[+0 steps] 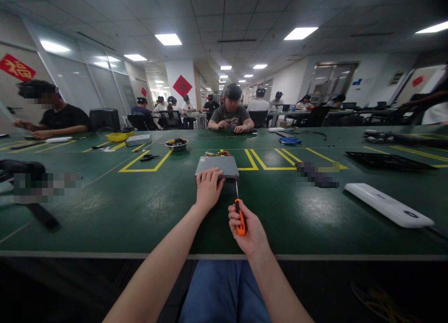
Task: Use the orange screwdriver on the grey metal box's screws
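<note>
In front of me on the green table sits a grey metal power supply unit (227,164), with coloured wires at its far side and a socket on its near face. My left hand (209,185) grips its near left part, fingers over the top and thumb towards the near face. My right hand (248,225) is closed around the orange and black handle of a screwdriver (240,216). The shaft points up and away, its tip at or close to the unit's near right corner; whether it touches a screw is too small to tell.
A metal bowl (176,144) with small items, black scissors (150,157) and a yellow tray (121,136) lie further left. To the right are a white long device (388,205), a dark panel (388,161) and blue cable (290,140). A person (231,115) sits opposite.
</note>
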The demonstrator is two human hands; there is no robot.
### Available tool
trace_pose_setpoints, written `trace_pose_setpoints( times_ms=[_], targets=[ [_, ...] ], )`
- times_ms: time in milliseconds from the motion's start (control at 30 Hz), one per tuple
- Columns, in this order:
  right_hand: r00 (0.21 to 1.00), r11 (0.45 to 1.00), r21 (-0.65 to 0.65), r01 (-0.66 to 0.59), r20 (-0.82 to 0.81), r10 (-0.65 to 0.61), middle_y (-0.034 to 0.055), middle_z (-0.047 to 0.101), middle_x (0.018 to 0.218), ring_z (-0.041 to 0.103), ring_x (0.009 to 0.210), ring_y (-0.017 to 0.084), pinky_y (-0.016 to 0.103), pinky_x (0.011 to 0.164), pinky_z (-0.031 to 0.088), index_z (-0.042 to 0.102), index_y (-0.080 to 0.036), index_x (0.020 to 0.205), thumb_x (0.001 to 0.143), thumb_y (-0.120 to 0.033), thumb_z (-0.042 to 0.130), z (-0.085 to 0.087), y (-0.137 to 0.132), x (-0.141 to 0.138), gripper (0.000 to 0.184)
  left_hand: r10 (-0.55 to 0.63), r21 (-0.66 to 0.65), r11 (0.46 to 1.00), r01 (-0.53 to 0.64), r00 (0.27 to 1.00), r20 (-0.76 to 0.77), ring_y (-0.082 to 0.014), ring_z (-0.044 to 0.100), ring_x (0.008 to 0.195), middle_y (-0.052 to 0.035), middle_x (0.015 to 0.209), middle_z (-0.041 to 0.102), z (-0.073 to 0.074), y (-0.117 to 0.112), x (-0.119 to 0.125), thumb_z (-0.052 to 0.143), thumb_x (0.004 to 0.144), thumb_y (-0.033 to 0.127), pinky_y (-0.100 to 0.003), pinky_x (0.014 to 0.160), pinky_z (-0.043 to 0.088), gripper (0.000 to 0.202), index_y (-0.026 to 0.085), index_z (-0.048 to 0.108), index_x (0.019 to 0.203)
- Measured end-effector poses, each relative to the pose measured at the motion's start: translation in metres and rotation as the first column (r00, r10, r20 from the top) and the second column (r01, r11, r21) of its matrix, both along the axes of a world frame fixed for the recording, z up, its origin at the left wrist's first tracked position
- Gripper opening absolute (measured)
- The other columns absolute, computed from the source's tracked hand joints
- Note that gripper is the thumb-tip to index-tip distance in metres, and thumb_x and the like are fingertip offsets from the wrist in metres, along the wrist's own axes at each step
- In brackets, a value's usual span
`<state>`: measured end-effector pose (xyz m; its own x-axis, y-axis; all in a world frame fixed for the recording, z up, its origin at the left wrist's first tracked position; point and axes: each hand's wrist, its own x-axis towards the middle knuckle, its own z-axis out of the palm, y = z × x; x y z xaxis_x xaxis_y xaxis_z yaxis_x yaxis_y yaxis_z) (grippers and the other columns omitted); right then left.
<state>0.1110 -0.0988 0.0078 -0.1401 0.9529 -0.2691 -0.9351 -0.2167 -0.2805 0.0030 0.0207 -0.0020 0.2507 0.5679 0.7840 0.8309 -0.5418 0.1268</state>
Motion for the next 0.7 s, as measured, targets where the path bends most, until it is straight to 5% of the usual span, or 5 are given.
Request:
trace_pose_setpoints(
  times_ms=[167,367,700],
  targets=[
    [0.999,0.998,0.041,-0.05,0.005,0.05,-0.0003,0.048,0.062,0.042,0.04,0.003,0.01,0.033,0.036,0.055,-0.009,0.09,0.096,-0.026,0.031,-0.0005,-0.0001,-0.0004,0.03,-0.002,0.006,1.0,0.002,1.0,0.003,-0.0219,0.048,0.114,-0.0066,0.12,0.057,-0.0007,0.0004,0.0004,0.046,0.088,0.028,-0.041,0.099,0.029,0.022,0.023,0.054,0.108],
    [1.0,1.0,0.013,0.007,-0.02,-0.007,-0.0003,0.048,0.062,0.035,0.037,0.0,0.007,0.028,0.026,0.05,-0.011,0.074,0.095,-0.02,0.034,-0.0009,0.0011,0.001,0.028,-0.003,0.014,1.0,0.003,1.0,-0.001,-0.0203,0.048,0.114,-0.0053,0.12,0.058,-0.0009,0.0011,0.0001,0.048,0.087,0.028,-0.04,0.1,0.029,0.022,0.023,0.054,0.108],
    [0.999,0.998,0.042,-0.038,0.023,0.037,0.0005,0.05,0.064,0.042,0.041,0.003,0.009,0.029,0.033,0.054,-0.009,0.09,0.097,-0.026,0.03,-0.0042,0.0021,0.0003,0.031,-0.009,0.023,1.0,0.008,1.0,0.008,-0.0209,0.048,0.113,-0.0051,0.12,0.058,-0.0017,0.0011,-0.0001,0.048,0.087,0.027,-0.04,0.1,0.029,0.022,0.024,0.054,0.108]
  ],
)
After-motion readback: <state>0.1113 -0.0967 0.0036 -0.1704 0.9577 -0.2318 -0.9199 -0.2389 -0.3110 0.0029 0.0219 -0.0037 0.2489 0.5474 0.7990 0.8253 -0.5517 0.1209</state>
